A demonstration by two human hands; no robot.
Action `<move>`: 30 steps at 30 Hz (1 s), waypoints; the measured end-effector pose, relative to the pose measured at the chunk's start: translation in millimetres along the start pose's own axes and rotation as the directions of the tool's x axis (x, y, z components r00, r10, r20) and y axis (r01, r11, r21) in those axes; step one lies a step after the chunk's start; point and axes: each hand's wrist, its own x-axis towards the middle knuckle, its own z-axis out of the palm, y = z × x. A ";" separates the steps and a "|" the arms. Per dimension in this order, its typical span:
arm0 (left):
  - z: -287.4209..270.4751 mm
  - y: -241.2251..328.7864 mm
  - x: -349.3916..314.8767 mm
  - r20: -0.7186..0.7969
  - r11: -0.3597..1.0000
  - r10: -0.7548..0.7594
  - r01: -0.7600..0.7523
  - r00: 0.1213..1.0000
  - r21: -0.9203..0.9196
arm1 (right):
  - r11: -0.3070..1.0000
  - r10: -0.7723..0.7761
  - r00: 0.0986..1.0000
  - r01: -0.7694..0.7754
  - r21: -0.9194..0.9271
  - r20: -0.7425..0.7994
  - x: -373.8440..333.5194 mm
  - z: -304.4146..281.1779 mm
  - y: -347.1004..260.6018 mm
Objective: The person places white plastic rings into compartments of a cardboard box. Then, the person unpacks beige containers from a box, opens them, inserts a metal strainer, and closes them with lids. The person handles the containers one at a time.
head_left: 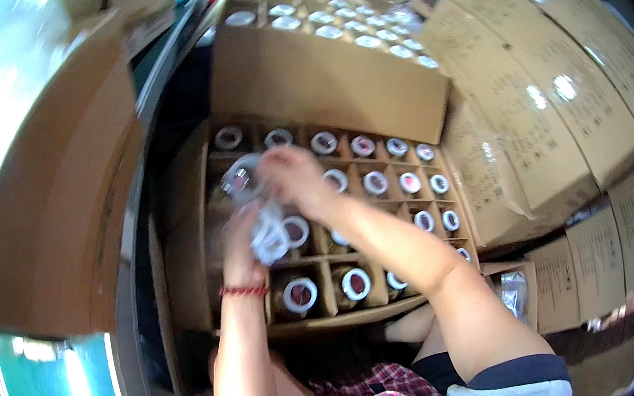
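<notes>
Now the left hand (239, 240) is clutching white ring-shaped plastic pieces (270, 240), the blurred right hand (297, 176), grip unclear, seemingly working over white-rimmed round jars (300, 295), next needing careful alignment.

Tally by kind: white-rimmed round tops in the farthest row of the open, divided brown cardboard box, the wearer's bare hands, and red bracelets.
White-rimmed round tops, farthest row: 6
Bare hands (left hand, right hand): 2
Thin red bracelet: 1
Total: 9
</notes>
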 end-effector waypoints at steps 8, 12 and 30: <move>15.3 -1.9 -21.4 0.153 0.961 -0.233 0.203 0.960 0.190 | 0.971 -0.232 0.971 0.227 -0.076 -0.063 58.3 -9.6 51.4; 22.0 -5.5 -22.1 0.205 0.951 -0.267 0.223 0.942 0.212 | 0.769 -0.468 0.875 0.473 -0.430 0.127 80.6 -3.3 88.9; 22.3 -4.6 -20.0 0.077 0.974 -0.192 0.180 0.978 0.136 | -0.077 -0.288 0.790 0.544 -0.836 0.541 70.9 -16.9 81.4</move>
